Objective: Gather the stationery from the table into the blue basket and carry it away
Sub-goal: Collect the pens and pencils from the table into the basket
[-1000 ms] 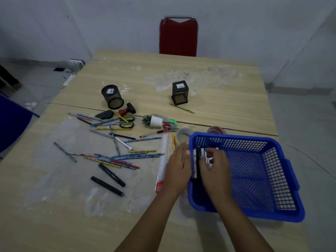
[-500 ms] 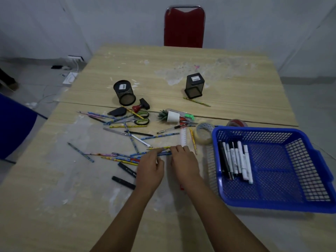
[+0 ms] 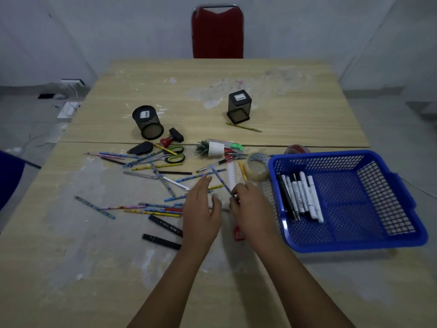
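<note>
since half a second ago the right hand (image 3: 250, 204) has tipped a blue patterned pencil (image 3: 221, 179) up off the pile, and the left hand (image 3: 201, 209) has opened out beside it. the right hand pinches that pencil at its near end, so its long axis runs up and away toward the far left. the left hand is spread, fingers straight, holding nothing, just left of the pencil. most of the loose pencils (image 3: 156, 209) lie left of both hands, nearer the left one, long axes roughly parallel to the counter's (image 3: 94, 268) near edge. the blue basket (image 3: 390, 242) sits by the right edge, just right of the right hand, with markers (image 3: 300, 195) along its left side.
</note>
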